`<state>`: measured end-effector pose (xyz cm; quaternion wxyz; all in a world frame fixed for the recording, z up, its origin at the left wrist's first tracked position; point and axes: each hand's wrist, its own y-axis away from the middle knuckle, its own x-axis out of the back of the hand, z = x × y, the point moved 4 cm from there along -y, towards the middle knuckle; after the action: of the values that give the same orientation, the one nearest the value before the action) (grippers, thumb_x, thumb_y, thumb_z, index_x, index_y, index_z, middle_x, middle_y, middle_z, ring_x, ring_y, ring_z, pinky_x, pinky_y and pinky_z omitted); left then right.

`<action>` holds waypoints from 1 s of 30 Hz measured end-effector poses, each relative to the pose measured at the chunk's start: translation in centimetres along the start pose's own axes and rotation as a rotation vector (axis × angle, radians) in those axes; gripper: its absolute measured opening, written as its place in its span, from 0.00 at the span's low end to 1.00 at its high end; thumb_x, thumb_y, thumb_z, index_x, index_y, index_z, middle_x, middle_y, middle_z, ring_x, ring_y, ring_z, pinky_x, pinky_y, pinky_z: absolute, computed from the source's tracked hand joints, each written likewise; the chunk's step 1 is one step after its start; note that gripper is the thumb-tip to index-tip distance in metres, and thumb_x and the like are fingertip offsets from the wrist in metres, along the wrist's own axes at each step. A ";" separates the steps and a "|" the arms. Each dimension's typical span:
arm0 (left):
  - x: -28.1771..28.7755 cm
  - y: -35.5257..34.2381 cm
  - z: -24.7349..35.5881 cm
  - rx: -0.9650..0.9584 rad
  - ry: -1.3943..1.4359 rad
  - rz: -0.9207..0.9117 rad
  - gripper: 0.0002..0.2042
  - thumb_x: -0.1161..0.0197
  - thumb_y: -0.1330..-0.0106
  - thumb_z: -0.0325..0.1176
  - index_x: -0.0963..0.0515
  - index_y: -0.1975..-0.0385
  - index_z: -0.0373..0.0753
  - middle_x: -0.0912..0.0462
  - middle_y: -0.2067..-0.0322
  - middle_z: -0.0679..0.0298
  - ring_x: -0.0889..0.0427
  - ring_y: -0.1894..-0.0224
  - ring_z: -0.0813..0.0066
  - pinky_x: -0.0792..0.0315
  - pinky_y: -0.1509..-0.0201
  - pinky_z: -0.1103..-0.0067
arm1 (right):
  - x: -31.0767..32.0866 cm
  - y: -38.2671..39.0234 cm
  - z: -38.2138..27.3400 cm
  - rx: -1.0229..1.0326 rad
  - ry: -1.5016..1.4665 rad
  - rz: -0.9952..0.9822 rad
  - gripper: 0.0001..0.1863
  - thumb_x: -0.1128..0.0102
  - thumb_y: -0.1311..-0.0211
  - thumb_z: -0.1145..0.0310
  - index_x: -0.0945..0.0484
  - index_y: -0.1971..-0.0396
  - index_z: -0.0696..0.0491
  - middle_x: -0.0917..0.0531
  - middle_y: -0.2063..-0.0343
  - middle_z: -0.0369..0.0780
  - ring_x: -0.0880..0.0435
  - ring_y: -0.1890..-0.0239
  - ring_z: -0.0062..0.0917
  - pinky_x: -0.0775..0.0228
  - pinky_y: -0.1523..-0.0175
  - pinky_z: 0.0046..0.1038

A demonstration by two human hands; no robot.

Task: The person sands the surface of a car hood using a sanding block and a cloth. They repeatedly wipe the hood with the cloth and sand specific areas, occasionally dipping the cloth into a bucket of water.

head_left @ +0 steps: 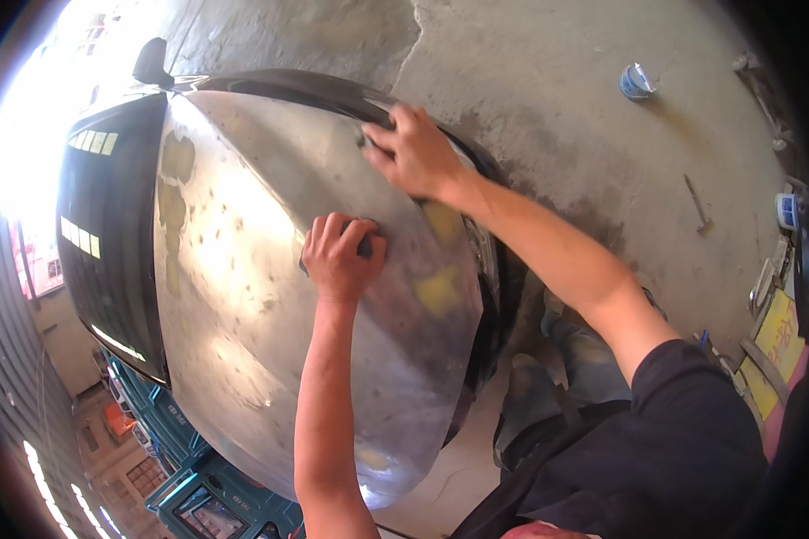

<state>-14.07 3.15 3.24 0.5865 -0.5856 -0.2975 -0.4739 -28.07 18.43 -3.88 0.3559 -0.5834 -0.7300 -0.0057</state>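
Observation:
A car hood [252, 296] fills the middle of the view, its metal dull grey with bare, scuffed patches and yellowish filler spots. On its surface my left hand [343, 259] presses down, fingers curled over a dark pad [361, 226] that shows at both sides of the hand. Farther off, at the hood's far edge by the black fender, my right hand [413, 151] is slightly blurred. Its fingers are closed together around a small dark piece [361, 136], mostly hidden, whose kind I cannot make out.
The dark windshield [108, 238] and a side mirror [153, 63] are at the left. A blue bucket [636, 83] and a hammer-like tool [697, 202] lie on the concrete floor. Teal machines or cases [229, 494] stand at lower left. Yellow sheeting [773, 350] and odds and ends line the right side.

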 end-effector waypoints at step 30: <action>-0.3 -1.4 1.1 -0.052 0.028 -0.023 0.08 0.28 0.47 0.29 0.12 0.70 0.53 0.13 0.63 0.73 0.14 0.60 0.63 0.19 0.59 0.67 | 1.2 -1.6 5.0 -0.075 -0.016 0.087 0.21 0.28 0.26 0.53 0.06 0.43 0.51 0.16 0.49 0.53 0.17 0.43 0.51 0.20 0.36 0.45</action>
<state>-15.22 4.43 3.62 0.5696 -0.5906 -0.2835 -0.4963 -32.11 21.05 -6.32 0.3276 -0.6277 -0.7060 -0.0127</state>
